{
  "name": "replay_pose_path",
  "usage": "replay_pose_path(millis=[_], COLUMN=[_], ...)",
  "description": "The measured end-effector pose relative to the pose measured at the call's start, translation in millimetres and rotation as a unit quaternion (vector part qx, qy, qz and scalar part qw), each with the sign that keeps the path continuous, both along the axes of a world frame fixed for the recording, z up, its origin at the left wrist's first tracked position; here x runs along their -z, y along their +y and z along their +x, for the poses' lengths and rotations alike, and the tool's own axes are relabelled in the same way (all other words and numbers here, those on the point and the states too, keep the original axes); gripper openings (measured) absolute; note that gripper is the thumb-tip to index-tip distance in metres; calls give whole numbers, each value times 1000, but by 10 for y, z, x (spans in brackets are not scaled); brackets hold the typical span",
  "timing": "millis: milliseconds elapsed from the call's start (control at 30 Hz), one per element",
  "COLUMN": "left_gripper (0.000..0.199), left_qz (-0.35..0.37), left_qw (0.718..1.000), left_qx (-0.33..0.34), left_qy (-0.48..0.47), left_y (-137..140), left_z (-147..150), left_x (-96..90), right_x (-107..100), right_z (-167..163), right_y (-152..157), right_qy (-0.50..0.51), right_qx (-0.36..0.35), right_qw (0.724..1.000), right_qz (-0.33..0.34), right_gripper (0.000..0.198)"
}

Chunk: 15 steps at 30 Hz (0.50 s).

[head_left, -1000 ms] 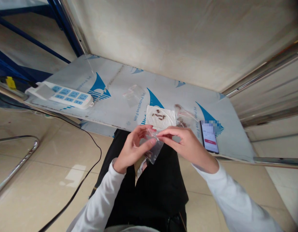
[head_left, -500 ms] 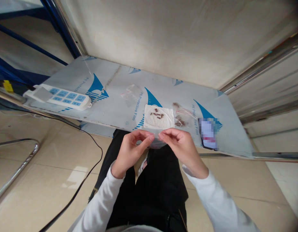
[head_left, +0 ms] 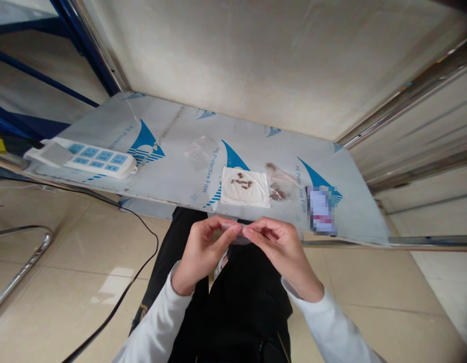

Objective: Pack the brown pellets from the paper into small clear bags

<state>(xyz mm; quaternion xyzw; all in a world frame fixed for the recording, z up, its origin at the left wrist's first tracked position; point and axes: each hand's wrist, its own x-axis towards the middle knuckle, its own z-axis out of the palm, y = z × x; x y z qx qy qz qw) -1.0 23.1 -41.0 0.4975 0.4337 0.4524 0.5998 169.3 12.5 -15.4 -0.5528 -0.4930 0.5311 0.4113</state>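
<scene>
My left hand (head_left: 206, 248) and my right hand (head_left: 284, 246) are close together just off the table's front edge, above my lap. Between their thumbs and fingers they pinch the top of a small clear plastic bag (head_left: 241, 241). Most of the bag hangs behind the fingers, and its contents cannot be made out. Beyond the hands, a white paper towel (head_left: 245, 199) lies on the table with several small dark brown pieces (head_left: 243, 182) on it. Right of the towel is a clear bag of brown pieces (head_left: 279, 192).
The film-covered table (head_left: 173, 176) runs across the view. A white power strip (head_left: 101, 159) lies at its left, with a phone (head_left: 321, 210) at the right. Other clear plastic bags (head_left: 198, 154) lie behind the towel. A black cable (head_left: 146, 262) trails over the floor.
Both hands appear slightly lower and their fingertips are closer together, still on the clear bag. The whole view has shifted a little; the things on the table look unmoved.
</scene>
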Motion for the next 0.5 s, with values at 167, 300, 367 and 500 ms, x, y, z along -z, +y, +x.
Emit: replay_pose_path(millis=[167, 300, 367, 500], left_gripper=[21, 22, 25, 23], left_qz=[2, -24, -39, -10], left_qw=[1000, 1000, 999, 999], left_qx=[-27, -2, 16, 7], left_qy=[11, 2, 16, 46], left_y=[-26, -26, -24, -41], left_z=[47, 63, 64, 73], left_x=[4, -17, -30, -51], right_x=[39, 35, 35, 55], right_z=[-5, -2, 0, -20], right_y=[-77, -126, -135, -158], right_qy=[43, 12, -2, 15], right_qx=[48, 36, 14, 19], right_qw=[997, 999, 1000, 1000], right_qz=[-53, -2, 11, -6], right_gripper=[23, 21, 20, 22])
